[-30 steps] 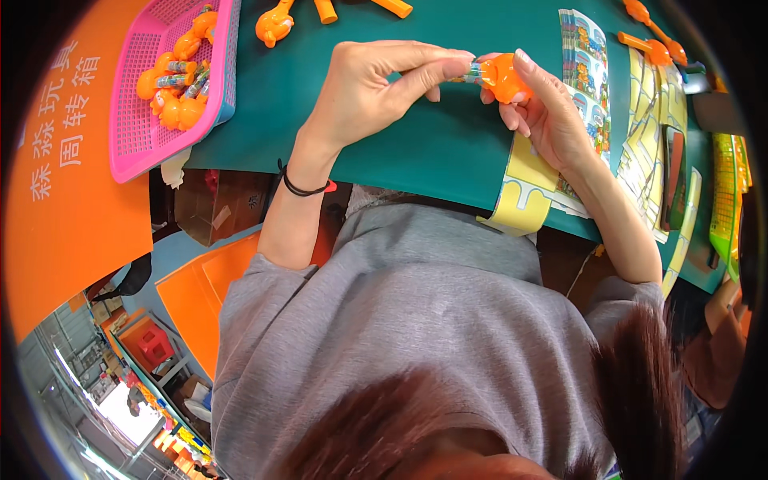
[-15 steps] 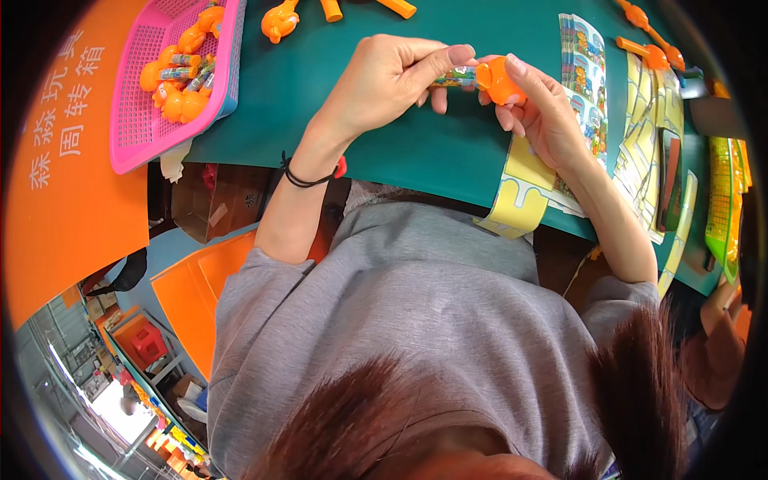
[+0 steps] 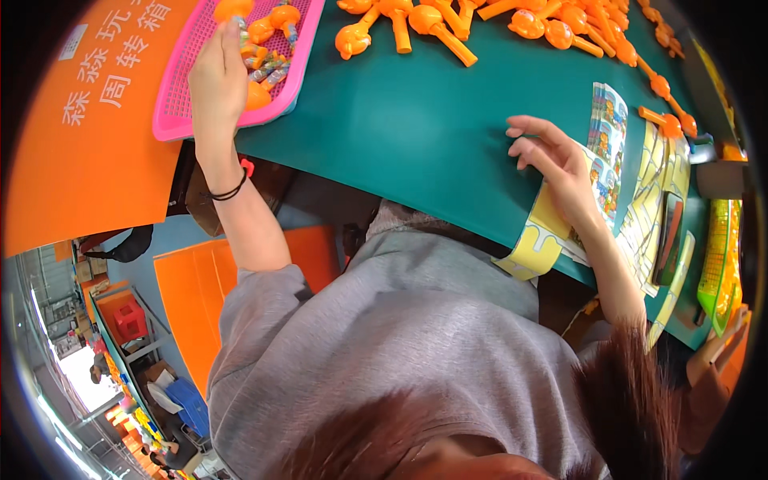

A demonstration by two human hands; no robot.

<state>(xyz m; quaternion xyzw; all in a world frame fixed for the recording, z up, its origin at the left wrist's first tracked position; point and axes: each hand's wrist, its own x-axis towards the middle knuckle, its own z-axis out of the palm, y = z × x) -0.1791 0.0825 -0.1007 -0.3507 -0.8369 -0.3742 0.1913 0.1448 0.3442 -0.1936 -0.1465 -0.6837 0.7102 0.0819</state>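
My left hand (image 3: 218, 84) is over the pink basket (image 3: 178, 120) at the upper left, its fingers closed around the stick of an orange animal-head toy (image 3: 234, 10). The toy's round head shows beyond my fingertips. Several similar toys with orange heads and patterned sticks, such as one orange toy (image 3: 285, 16), lie inside the basket. On the right, my right hand (image 3: 560, 164) hovers at the green table with loosely bent, parted fingers and holds nothing. Right beside it are a stack of picture sticker sheets (image 3: 610, 120) and a yellow backing strip (image 3: 534, 250) hanging over the table edge.
Orange toys (image 3: 572, 18) with plain sticks are heaped along the far side of the green table (image 3: 384, 136). Used yellow-white backing sheets (image 3: 652, 184), a dark flat object (image 3: 669, 240) and a green-yellow bag (image 3: 720, 264) lie at the right. Another person's hand (image 3: 724, 344) shows at the right rim.
My left hand has carried the orange toy from the middle of the table leftward to the basket. My right hand has let go of it and opened. The view has shifted, showing more of the heap.
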